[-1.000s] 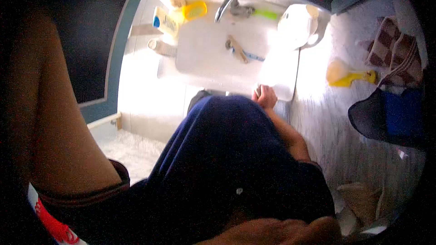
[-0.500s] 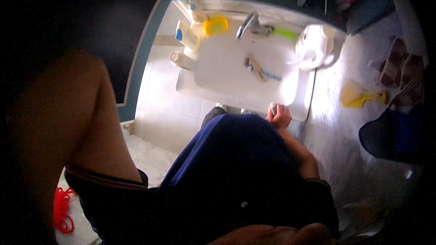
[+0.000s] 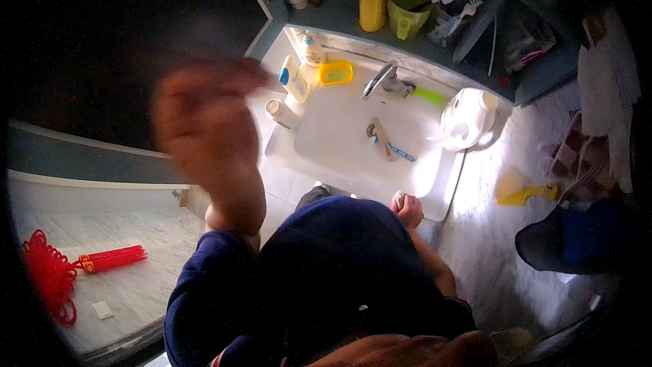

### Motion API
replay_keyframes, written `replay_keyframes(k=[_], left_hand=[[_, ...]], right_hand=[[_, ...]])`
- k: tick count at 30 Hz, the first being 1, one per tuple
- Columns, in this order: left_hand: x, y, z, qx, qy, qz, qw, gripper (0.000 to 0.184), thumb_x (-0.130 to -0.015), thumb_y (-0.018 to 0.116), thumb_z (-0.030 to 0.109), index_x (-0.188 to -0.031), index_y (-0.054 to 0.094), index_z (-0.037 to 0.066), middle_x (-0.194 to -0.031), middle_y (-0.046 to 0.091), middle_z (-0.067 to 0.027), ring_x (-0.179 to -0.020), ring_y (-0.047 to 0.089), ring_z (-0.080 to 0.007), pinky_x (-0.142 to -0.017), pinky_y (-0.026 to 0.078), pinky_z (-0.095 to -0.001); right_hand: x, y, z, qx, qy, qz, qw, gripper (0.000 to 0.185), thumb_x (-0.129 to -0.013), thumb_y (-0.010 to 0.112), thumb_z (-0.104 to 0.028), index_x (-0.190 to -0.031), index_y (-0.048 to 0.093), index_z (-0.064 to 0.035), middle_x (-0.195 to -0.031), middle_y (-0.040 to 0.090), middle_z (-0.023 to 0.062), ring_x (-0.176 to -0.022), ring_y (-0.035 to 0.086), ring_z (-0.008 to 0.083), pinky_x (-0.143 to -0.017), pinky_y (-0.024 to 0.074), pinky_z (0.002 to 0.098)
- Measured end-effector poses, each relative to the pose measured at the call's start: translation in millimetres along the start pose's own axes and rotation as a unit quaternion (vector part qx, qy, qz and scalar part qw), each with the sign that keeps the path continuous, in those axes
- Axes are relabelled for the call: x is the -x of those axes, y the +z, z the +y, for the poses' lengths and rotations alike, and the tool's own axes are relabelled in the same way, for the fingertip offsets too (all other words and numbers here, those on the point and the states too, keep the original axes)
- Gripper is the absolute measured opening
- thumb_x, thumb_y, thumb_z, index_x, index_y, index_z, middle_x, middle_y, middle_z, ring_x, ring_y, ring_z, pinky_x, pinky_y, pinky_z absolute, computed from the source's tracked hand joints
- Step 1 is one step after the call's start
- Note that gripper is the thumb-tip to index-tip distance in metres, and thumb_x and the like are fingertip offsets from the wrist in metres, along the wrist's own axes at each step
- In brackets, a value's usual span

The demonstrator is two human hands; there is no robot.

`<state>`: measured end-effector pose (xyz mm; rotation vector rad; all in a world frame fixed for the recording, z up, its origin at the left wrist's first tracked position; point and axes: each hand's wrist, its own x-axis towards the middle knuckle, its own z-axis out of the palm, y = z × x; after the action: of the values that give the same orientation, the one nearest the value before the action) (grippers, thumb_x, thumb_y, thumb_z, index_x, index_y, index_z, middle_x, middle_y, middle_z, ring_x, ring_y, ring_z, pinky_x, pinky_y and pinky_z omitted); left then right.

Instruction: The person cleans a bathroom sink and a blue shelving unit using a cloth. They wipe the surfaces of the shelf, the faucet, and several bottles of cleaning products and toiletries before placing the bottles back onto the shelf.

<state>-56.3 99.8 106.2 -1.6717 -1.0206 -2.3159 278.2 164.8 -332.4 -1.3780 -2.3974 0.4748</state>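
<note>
My left hand (image 3: 210, 122) is raised in front of the dark open cabinet door, left of the sink. Motion smears its fingers, and I cannot see anything in them. Low at the sink's front edge, my right hand (image 3: 409, 212) is closed around a small whitish object (image 3: 399, 198), mostly hidden by the fingers. In the white sink (image 3: 326, 156) lie a beige stick-like piece (image 3: 384, 139) and a slim blue item (image 3: 402, 153), crossing near a round metal part. The chrome faucet (image 3: 382, 80) stands at the back of the basin.
A white jug (image 3: 468, 119) stands on the sink's right corner; bottles (image 3: 295, 80) and a yellow soap dish (image 3: 336, 73) line the left. The shelf above holds a yellow bottle (image 3: 373, 0), a green cup (image 3: 407, 10) and toothbrushes. A red tasselled knot (image 3: 112, 259) hangs at lower left.
My left arm has swung, bringing the hand into sight before the cabinet door. The view has tilted up, showing more shelf and the whole red knot. My right hand keeps its grip.
</note>
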Motion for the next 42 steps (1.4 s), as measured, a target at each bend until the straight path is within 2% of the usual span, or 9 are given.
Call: replay_keyframes(k=[1,3,7,13,19,23,29,35,42], left_hand=[[13.2,2.5,-16.6,-0.056,-0.017,-0.064,0.996,0.016,-0.094,0.057,0.011,-0.104,0.061,0.000,-0.087,0.068,-0.0152,-0.071,0.068,-0.0187,-0.063,0.058,-0.0313],[54.2,5.5,-16.5,-0.087,-0.297,-0.017,0.951,0.005,-0.082,0.061,-0.003,-0.085,0.063,-0.007,-0.068,0.063,-0.0163,-0.057,0.062,-0.0235,-0.056,0.053,-0.0353],[98.1,-26.3,-36.7,-0.155,-0.500,0.037,0.851,0.009,-0.083,0.066,0.004,-0.081,0.064,-0.005,-0.064,0.062,-0.0128,-0.053,0.060,-0.0188,-0.051,0.048,-0.0304],[169.5,-88.8,-109.8,-0.350,-0.499,-0.094,0.787,0.022,-0.088,0.065,0.019,-0.089,0.065,-0.003,-0.068,0.065,-0.0080,-0.062,0.064,-0.0148,-0.058,0.050,-0.0289],[241.1,-145.1,-137.6,-0.438,-0.556,0.112,0.697,0.032,-0.083,0.072,0.021,-0.106,0.064,0.000,-0.089,0.070,-0.0116,-0.080,0.067,-0.0215,-0.075,0.054,-0.0326],[258.7,-173.6,-150.8,-0.513,-0.557,0.065,0.650,0.084,-0.074,0.080,0.034,-0.139,0.036,0.004,-0.132,0.053,-0.0167,-0.117,0.054,-0.0254,-0.095,0.048,-0.0401],[275.4,-176.8,-187.3,-0.536,-0.581,0.018,0.612,0.106,-0.068,0.083,0.038,-0.146,0.021,0.000,-0.145,0.038,-0.0200,-0.133,0.038,-0.0332,-0.110,0.032,-0.0410],[294.9,-183.9,-220.9,-0.522,-0.492,0.063,0.694,0.102,-0.065,0.085,0.036,-0.142,0.029,0.001,-0.138,0.047,-0.0185,-0.127,0.045,-0.0331,-0.105,0.038,-0.0410],[266.2,-172.7,-222.4,-0.431,-0.507,0.095,0.740,0.058,-0.070,0.082,0.029,-0.114,0.056,0.003,-0.110,0.065,-0.0162,-0.103,0.063,-0.0314,-0.087,0.050,-0.0409]], right_hand=[[0.4,3.8,2.4,0.002,-0.005,0.003,1.000,0.031,-0.075,0.062,-0.035,-0.089,0.057,-0.0085,-0.087,0.061,0.0124,-0.082,0.059,0.0353,-0.068,0.0482,0.0473],[4.6,8.2,10.5,0.006,-0.011,0.004,1.000,0.032,-0.075,0.061,-0.036,-0.090,0.057,-0.0085,-0.089,0.061,0.0124,-0.084,0.058,0.0353,-0.069,0.0481,0.0476],[-0.3,2.8,2.6,0.030,-0.004,0.011,0.999,0.032,-0.075,0.061,-0.036,-0.089,0.059,-0.0083,-0.088,0.062,0.0121,-0.082,0.059,0.0348,-0.067,0.0488,0.0474],[3.8,14.9,6.9,0.025,-0.017,-0.007,1.000,0.038,-0.079,0.057,-0.039,-0.096,0.058,-0.0053,-0.091,0.061,0.0155,-0.085,0.059,0.0377,-0.072,0.0489,0.0479],[2.8,15.8,11.8,0.017,-0.016,-0.034,0.999,0.039,-0.080,0.057,-0.041,-0.097,0.058,-0.0054,-0.096,0.061,0.0156,-0.089,0.059,0.0374,-0.077,0.0490,0.0463],[0.8,17.0,8.8,0.028,-0.006,-0.036,0.999,0.041,-0.079,0.057,-0.043,-0.096,0.058,-0.0056,-0.096,0.061,0.0146,-0.089,0.059,0.0363,-0.076,0.0486,0.0458],[-0.9,17.7,9.2,0.026,-0.015,-0.035,0.999,0.045,-0.077,0.056,-0.045,-0.097,0.058,-0.0051,-0.096,0.061,0.0151,-0.089,0.058,0.0371,-0.075,0.0480,0.0469],[-1.0,16.7,3.3,0.015,0.007,-0.030,0.999,0.045,-0.076,0.057,-0.042,-0.099,0.059,-0.0037,-0.097,0.061,0.0167,-0.089,0.058,0.0380,-0.075,0.0478,0.0481],[-2.4,15.1,2.5,0.017,-0.024,0.011,1.000,0.042,-0.075,0.057,-0.040,-0.096,0.059,-0.0041,-0.091,0.061,0.0165,-0.083,0.059,0.0384,-0.070,0.0486,0.0479]])
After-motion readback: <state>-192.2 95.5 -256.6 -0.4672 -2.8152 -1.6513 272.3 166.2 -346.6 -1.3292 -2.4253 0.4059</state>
